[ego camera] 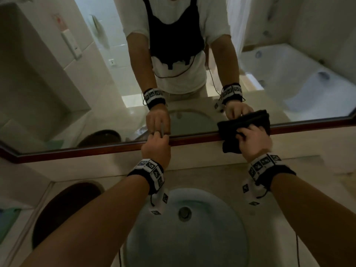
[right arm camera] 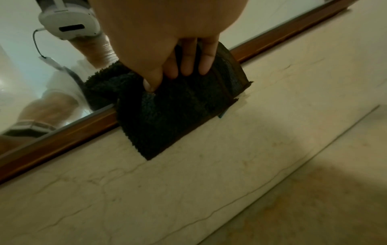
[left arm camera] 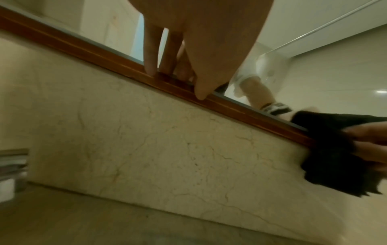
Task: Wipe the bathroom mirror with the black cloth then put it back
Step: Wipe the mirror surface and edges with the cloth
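Observation:
The bathroom mirror [ego camera: 77, 83] has a brown wooden frame [ego camera: 96, 149] along its bottom edge. My right hand [ego camera: 252, 137] holds the black cloth [ego camera: 230, 146] against the mirror's lower edge, right of centre. In the right wrist view the fingers [right arm camera: 188, 66] lie over the cloth [right arm camera: 178, 116] and the thumb digs into a fold. The cloth's lower part hangs over the frame onto the marble wall. My left hand [ego camera: 159, 134] holds nothing. Its straight fingers [left arm camera: 150, 66] rest on the wooden frame [left arm camera: 83, 48], with the cloth [left arm camera: 335, 165] off to its right.
A round pale-blue sink [ego camera: 212, 237] with a metal drain [ego camera: 184, 213] sits in the marble counter below my arms. A marble backsplash [left arm camera: 167, 149] runs under the mirror. A dark oval object [ego camera: 63, 211] lies beyond the counter's left edge. The mirror reflects a bathtub.

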The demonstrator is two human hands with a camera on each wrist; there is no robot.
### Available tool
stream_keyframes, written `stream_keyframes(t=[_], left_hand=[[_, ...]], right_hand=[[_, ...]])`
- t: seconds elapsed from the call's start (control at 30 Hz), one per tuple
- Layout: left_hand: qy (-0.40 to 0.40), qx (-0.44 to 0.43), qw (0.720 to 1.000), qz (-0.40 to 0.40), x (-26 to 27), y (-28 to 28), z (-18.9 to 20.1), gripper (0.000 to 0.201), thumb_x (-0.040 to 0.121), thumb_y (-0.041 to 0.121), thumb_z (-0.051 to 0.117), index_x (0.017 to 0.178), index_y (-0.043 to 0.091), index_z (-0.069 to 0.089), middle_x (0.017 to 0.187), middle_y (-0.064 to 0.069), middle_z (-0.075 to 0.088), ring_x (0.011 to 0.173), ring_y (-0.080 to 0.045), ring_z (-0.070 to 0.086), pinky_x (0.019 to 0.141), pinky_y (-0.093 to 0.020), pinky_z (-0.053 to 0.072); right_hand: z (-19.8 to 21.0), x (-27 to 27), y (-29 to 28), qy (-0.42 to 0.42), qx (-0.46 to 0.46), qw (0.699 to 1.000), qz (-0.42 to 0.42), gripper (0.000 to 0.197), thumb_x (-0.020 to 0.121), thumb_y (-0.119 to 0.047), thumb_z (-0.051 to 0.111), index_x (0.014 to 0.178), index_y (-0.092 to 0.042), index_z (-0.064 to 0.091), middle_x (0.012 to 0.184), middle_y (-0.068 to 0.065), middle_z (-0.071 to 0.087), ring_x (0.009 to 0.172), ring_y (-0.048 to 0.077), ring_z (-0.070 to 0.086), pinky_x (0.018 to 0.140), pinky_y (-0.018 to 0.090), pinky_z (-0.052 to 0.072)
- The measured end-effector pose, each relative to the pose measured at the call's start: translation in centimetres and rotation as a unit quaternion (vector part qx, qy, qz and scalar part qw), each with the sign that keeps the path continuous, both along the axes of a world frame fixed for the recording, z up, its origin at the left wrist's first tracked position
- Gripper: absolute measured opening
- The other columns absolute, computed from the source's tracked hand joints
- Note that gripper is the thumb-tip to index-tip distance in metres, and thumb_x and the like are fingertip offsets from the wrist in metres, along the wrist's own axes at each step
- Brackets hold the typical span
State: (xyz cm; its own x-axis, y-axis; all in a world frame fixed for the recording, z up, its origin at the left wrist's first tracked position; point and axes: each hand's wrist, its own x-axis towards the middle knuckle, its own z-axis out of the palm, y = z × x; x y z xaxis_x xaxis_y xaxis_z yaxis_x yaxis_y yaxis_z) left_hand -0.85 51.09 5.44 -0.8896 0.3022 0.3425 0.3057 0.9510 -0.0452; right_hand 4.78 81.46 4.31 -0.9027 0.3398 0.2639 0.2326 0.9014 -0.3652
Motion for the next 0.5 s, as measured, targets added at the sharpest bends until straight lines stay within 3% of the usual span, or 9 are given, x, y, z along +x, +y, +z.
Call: stream_keyframes(t=[0.17, 0.3, 0.4, 0.5], left_hand=[[0.008, 0.008, 1.000, 0.022, 0.1, 0.0, -0.5, 0.026, 0.062, 0.018, 0.085, 0.077, 0.013, 0.064, 0.071, -0.011, 0.054, 0.058, -0.032, 0.053, 0.045, -0.025, 0.026], [0.003, 0.011, 1.000, 0.025, 0.0, 0.0, -0.7, 0.028, 0.061, 0.016, 0.086, 0.071, 0.013, 0.060, 0.069, -0.010, 0.053, 0.057, -0.032, 0.053, 0.045, -0.025, 0.026], [-0.011, -0.004, 1.000, 0.007, -0.3, -0.5, -0.8, 0.030, 0.061, 0.018, 0.089, 0.071, 0.013, 0.061, 0.069, -0.010, 0.054, 0.058, -0.032, 0.055, 0.043, -0.025, 0.031], [-0.013, -0.007, 1.000, -0.012, -0.6, -0.9, -0.9, 0.031, 0.060, 0.019, 0.091, 0.071, 0.014, 0.063, 0.069, -0.010, 0.054, 0.057, -0.031, 0.054, 0.043, -0.024, 0.029]], right_hand=[[0.2, 0.0, 1.7, -0.032, 0.004, 0.999, -0.003, 0.028, 0.094, -0.026, 0.058, 0.119, -0.022, 0.070, 0.119, 0.006, 0.063, 0.112, 0.034, 0.049, 0.087, 0.039, 0.046], [-0.6, -0.1, 1.3, 0.020, -0.041, 0.999, 0.008, 0.026, 0.094, -0.020, 0.060, 0.117, -0.015, 0.072, 0.120, 0.011, 0.063, 0.108, 0.037, 0.048, 0.088, 0.038, 0.042], [-1.3, -0.5, 1.0, 0.043, -0.044, 0.998, 0.005, 0.025, 0.094, -0.019, 0.060, 0.115, -0.013, 0.072, 0.118, 0.011, 0.064, 0.107, 0.037, 0.049, 0.090, 0.040, 0.043], [-1.8, -0.9, -0.8, 0.077, -0.034, 0.996, 0.004, 0.022, 0.092, -0.016, 0.062, 0.111, -0.011, 0.072, 0.114, 0.010, 0.064, 0.104, 0.037, 0.051, 0.088, 0.040, 0.044]])
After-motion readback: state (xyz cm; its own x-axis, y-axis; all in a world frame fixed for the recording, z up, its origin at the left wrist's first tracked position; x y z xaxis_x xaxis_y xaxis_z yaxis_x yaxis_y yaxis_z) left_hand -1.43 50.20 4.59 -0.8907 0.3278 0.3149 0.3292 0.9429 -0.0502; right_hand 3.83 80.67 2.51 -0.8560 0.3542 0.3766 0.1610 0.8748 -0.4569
